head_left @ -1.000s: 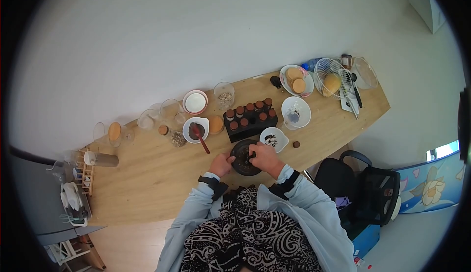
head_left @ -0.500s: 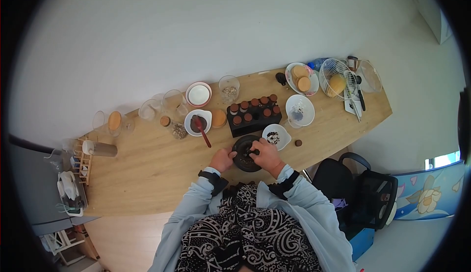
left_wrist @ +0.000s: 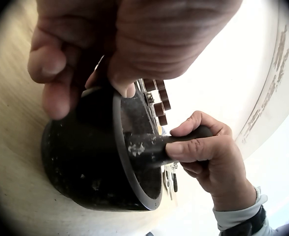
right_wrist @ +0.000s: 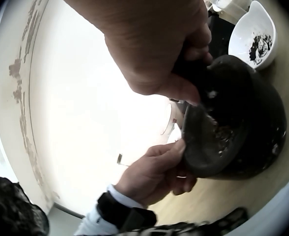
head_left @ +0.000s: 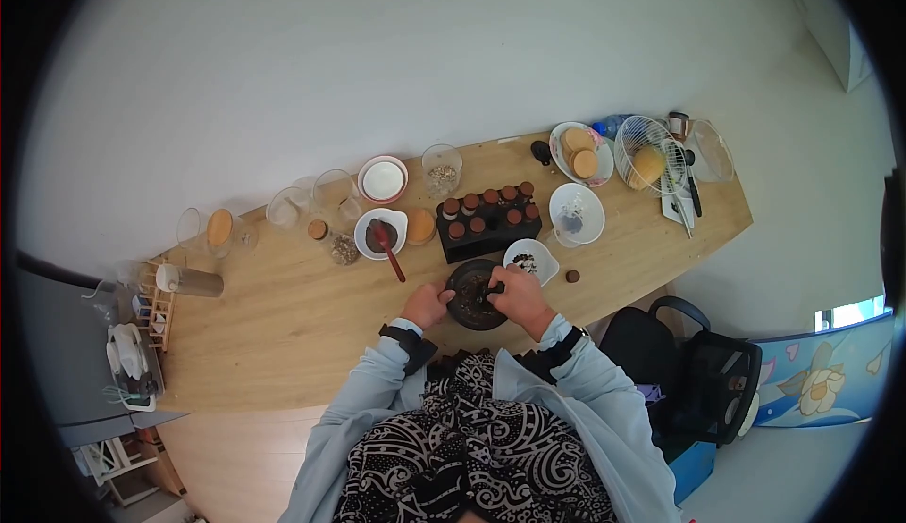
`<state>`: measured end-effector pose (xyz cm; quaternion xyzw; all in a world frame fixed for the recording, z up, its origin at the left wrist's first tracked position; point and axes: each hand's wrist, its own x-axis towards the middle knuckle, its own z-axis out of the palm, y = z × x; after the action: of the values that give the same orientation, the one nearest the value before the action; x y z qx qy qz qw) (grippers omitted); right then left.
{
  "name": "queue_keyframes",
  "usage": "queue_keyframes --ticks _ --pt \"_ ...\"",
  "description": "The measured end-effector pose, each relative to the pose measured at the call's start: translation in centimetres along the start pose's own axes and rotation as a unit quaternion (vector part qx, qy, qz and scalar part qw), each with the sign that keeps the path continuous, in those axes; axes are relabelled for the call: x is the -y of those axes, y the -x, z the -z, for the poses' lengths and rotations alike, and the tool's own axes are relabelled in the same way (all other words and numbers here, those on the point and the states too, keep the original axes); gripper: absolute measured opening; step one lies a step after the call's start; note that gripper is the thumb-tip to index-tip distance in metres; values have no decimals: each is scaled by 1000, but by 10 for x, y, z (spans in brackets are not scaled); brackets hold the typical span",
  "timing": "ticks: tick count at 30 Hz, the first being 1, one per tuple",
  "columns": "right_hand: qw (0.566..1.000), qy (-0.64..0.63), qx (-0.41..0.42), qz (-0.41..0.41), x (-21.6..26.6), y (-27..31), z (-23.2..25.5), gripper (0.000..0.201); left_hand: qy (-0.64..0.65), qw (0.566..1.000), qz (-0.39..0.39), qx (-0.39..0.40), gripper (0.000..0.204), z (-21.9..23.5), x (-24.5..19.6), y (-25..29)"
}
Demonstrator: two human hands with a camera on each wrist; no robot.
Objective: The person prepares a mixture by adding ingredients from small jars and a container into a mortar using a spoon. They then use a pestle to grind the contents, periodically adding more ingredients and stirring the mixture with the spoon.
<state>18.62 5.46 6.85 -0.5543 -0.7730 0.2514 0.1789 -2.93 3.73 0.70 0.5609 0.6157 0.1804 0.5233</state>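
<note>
In the head view a black mortar [head_left: 464,319] stands on the table's front edge side, with crushed dark bits inside. My left hand [head_left: 427,307] grips its left rim; in the left wrist view the thumb hooks over the rim and fingers lie along the outer wall. My right hand [head_left: 522,300] is wrapped round the upper part of a black pestle [left_wrist: 151,150], whose lower end goes down into the mortar, tilted. Pale flecks cling to the pestle. Just behind the mortar, a white spouted bowl [right_wrist: 240,42] holds black and white bits.
Behind the mortar stands a black rack [head_left: 486,240] of brown-capped vials. To the left, another white bowl [head_left: 399,223] holds dark matter and a red-handled spatula [head_left: 393,261]. A small brown cap [head_left: 573,277] lies to the right, below a larger white bowl [head_left: 590,211].
My right hand has shifted slightly within the mortar, moving the pestle. The left hand keeps its hold on the rim. The head view has also shifted a little.
</note>
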Motion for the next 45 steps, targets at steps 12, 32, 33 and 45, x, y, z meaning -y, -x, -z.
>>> queue_keyframes --ticks 12,32,33,45 --pt "993 -75 -89 22 -4 -1 -15 27 -11 1000 -21 -16 28 -2 5 2" --pt "995 -61 -66 34 -4 5 -15 26 28 1000 -12 -2 26 -2 6 4" --pt "991 -81 -94 46 -4 6 -17 26 17 1000 -11 -3 26 -2 6 3" --pt "998 -56 -34 11 -2 9 -14 26 5 1000 -28 -12 26 1 1 4"
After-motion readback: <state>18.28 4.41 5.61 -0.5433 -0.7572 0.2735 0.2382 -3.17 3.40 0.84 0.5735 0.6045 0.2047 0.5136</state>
